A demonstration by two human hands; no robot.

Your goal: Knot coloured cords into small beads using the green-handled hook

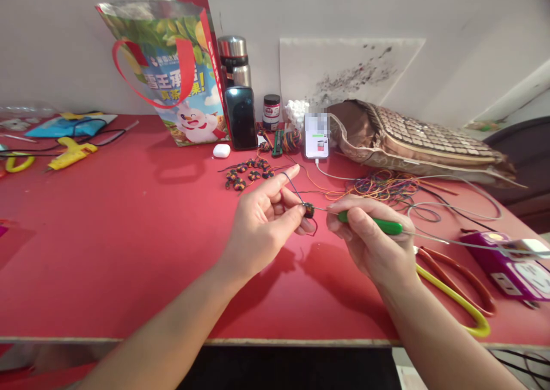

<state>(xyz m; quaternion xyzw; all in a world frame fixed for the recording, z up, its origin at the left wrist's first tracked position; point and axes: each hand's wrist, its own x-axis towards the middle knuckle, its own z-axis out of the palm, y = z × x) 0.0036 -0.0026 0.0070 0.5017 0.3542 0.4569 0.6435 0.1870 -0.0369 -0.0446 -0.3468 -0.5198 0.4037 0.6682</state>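
A small dark multicoloured crochet piece (308, 210) is pinched between the thumb and fingers of my left hand (268, 218). The index finger of that hand points up and away, with a dark blue strand of yarn (293, 186) running from it down to the piece. In my right hand (373, 241) is a crochet hook (389, 226) with a green handle, held like a pen. Its thin metal shaft reaches left to the crochet piece. Whether the tip sits inside a stitch is too small to tell. Several finished-looking crochet pieces (239, 182) lie beyond my left hand.
Tangled multicoloured yarn (382, 186) lies behind my right hand, near a brown bag (421, 138). Red-and-yellow-handled pliers (455, 287) and a purple power strip (507, 264) are at right. A lit phone (317, 138), dark phone (240, 118), gift bag (184, 81) and yellow glue gun (71, 152) stand or lie farther back.
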